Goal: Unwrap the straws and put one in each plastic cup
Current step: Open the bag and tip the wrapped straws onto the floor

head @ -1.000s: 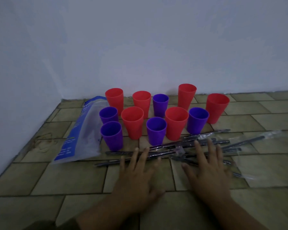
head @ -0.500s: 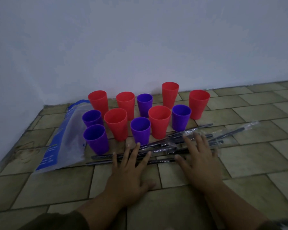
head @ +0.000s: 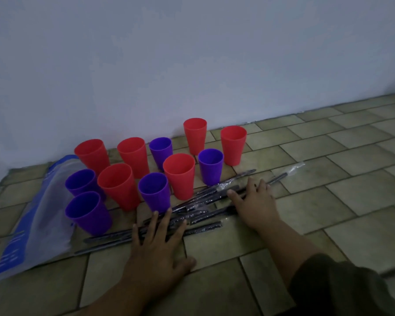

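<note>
Several red cups (head: 179, 174) and purple cups (head: 154, 191) stand upright and empty in a cluster on the tiled floor near the wall. In front of them lies a loose pile of dark straws in clear wrappers (head: 201, 213), spread from lower left to upper right. My left hand (head: 156, 249) lies flat, fingers spread, on the left part of the pile. My right hand (head: 254, 201) rests palm down with fingers apart on the right part, covering some straws. Neither hand grips a straw.
A clear and blue plastic bag (head: 39, 220) lies flat to the left of the cups. A pale wall (head: 192, 65) rises right behind the cups. Tiled floor (head: 340, 190) stretches to the right and toward me.
The view has swung left and tilted. Both hands have slid forward over the straws, and the straws lie bunched closer together than before.
</note>
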